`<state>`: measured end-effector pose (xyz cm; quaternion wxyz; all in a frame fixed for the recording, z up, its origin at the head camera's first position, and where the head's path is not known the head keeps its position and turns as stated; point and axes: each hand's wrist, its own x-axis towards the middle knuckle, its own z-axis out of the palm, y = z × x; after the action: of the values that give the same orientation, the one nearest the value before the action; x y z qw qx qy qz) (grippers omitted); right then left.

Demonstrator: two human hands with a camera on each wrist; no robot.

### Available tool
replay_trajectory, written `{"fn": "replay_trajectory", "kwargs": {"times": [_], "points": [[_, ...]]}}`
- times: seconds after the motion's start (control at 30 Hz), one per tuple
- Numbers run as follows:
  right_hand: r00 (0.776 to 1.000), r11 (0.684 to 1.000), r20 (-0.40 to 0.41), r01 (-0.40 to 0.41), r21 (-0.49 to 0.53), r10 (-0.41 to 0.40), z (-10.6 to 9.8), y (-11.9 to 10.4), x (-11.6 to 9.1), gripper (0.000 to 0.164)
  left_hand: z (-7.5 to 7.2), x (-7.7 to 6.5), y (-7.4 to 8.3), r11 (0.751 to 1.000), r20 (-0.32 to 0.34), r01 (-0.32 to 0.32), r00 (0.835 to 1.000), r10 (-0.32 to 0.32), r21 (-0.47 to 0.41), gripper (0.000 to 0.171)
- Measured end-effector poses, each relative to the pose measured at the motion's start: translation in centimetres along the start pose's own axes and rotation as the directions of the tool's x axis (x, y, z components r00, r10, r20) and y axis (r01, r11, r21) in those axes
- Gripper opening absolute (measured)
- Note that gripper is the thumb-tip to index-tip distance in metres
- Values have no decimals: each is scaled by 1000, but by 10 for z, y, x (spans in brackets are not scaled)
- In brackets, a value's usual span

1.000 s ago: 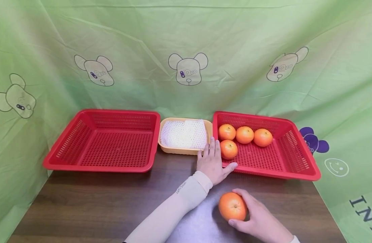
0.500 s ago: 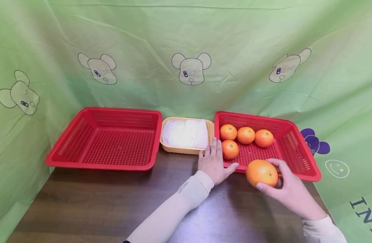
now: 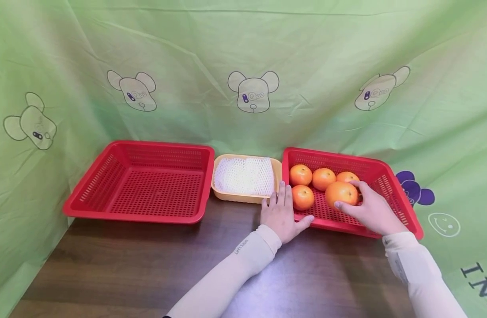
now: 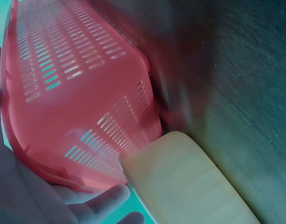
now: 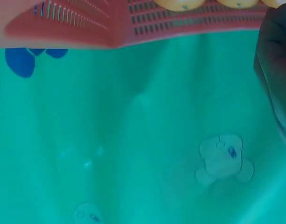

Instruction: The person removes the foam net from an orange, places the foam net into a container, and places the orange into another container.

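Note:
My right hand [image 3: 373, 208] grips an orange [image 3: 340, 194] between thumb and fingers, above the inside of the right red basket [image 3: 338, 226]. Several other oranges [image 3: 302, 197] sit in that basket, and the held one partly covers one at the back. Whether the held orange touches the basket floor I cannot tell. With fingers straight and thumb spread, my left hand [image 3: 281, 219] rests at the basket's near left corner. In the left wrist view its fingers [image 4: 108, 201] reach along the basket rim beside a yellow tray [image 4: 180, 179]. Only part of my right hand [image 5: 275, 60] shows in the right wrist view.
White foam netting [image 3: 245, 176] lies in the yellow tray between the two baskets. A second red basket [image 3: 134, 218] stands at the left, with no fruit in it. Behind everything hangs a green printed curtain [image 3: 191, 119]. The wooden table [image 3: 128, 265] extends in front.
My right hand has carried the orange from above the near table, forward and to the right, into the space over the right basket. The left hand stays at the basket corner.

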<state>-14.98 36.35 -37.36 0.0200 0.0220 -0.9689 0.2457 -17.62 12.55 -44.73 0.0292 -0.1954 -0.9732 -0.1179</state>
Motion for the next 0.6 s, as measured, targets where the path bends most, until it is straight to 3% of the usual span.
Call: {"fn": "replay_trajectory", "kwargs": {"times": [0.33, 0.6], "points": [[988, 998, 153, 25, -56, -16, 16, 15, 38, 82, 0, 0, -1, 1000, -13, -8, 1000, 9, 12, 103], [980, 994, 191, 78, -78, -62, 32, 25, 53, 77, 2, 0, -1, 1000, -17, -11, 1000, 12, 17, 103]]}}
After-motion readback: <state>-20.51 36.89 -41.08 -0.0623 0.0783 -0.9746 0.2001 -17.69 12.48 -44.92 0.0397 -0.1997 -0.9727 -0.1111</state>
